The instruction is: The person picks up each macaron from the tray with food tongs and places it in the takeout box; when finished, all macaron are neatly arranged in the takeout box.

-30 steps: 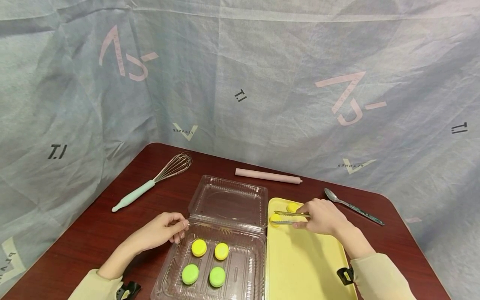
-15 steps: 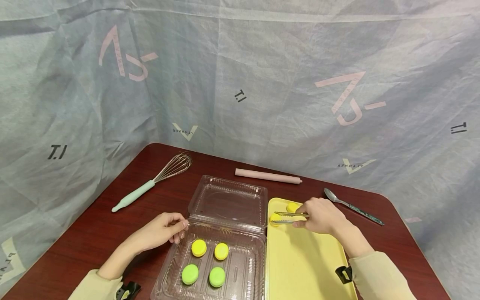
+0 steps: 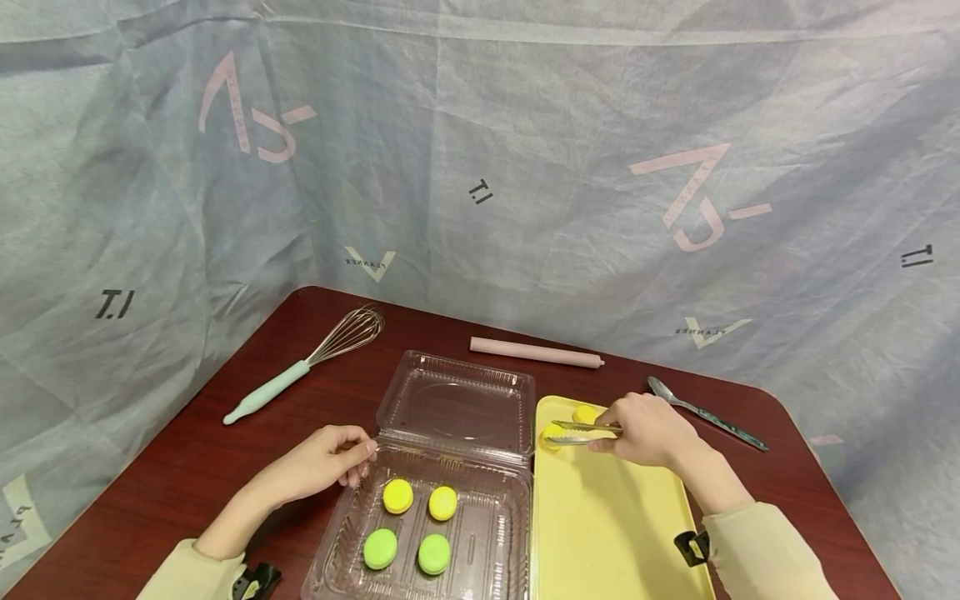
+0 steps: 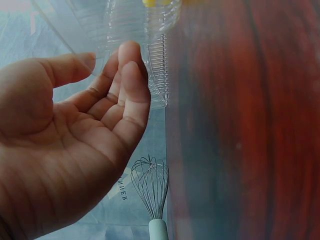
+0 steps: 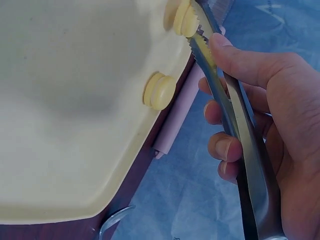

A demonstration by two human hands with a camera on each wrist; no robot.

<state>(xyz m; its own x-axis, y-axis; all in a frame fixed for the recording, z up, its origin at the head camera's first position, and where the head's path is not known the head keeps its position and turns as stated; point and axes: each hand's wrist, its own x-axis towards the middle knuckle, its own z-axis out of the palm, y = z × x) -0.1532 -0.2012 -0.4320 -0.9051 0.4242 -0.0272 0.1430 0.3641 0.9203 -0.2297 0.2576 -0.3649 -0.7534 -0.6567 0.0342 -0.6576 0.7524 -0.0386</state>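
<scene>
My left hand [image 3: 330,461] pinches the left rim of a clear plastic clamshell box [image 3: 480,533] between thumb and fingers, near its hinge. Its lid lies open toward the back. Inside the box are two yellow macarons [image 3: 397,496] and two green macarons [image 3: 380,549]. The right hand [image 3: 648,429] grips metal tongs [image 5: 237,115], whose toothed ends lie on either side of a yellow macaron [image 5: 186,19] at the back left of a yellow tray [image 3: 615,525]. A second yellow macaron [image 5: 159,91] rests by the tray's far edge, partly hidden by the right hand in the head view.
A whisk [image 3: 307,367] with a pale green handle lies at the left of the dark red table [image 3: 187,475]. Behind the box and tray is a pink rolling pin [image 3: 536,352]. A spoon [image 3: 708,414] lies right of the tray. Grey cloth [image 3: 480,167] hangs behind.
The tongs' ends have drawn slightly closer together around the back-left yellow macaron, which has shifted a little to the right. The left hand and the box have stayed still.
</scene>
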